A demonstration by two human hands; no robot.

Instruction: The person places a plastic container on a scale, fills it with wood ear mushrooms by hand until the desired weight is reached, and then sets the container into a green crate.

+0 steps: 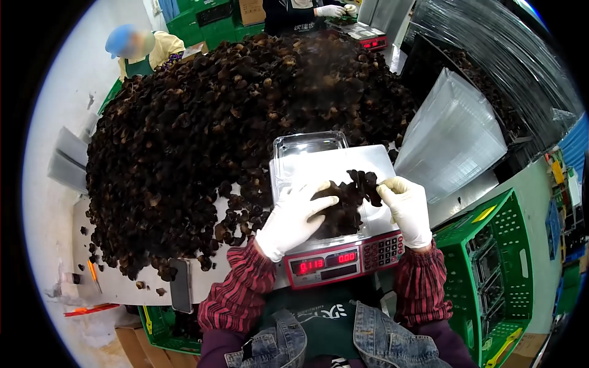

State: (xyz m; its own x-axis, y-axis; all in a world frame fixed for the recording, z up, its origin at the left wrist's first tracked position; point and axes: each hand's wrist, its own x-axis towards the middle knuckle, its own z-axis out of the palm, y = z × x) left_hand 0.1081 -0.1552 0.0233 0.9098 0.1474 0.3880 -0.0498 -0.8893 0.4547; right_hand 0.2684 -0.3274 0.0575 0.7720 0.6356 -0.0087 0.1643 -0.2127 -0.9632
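My white-gloved left hand (293,216) has its fingers apart, its fingertips at the left side of a small heap of dark dried wood ear mushrooms (343,214) over the scale's plate. To the right of that heap, my gloved right hand (407,208) pinches the edge of a dark wood ear mushroom (366,184). Beneath both hands stands a red and white digital scale (383,253) with lit red digits. A clear plastic box (310,142) shows at the plate's far left corner, partly hidden behind my left hand.
A huge pile of wood ear mushrooms (202,135) covers much of the table. Stacked clear plastic boxes (457,132) lean at the right. A green crate (521,264) holds packed boxes. A phone (180,285) lies at the front edge. Two co-workers (156,52) are across the table.
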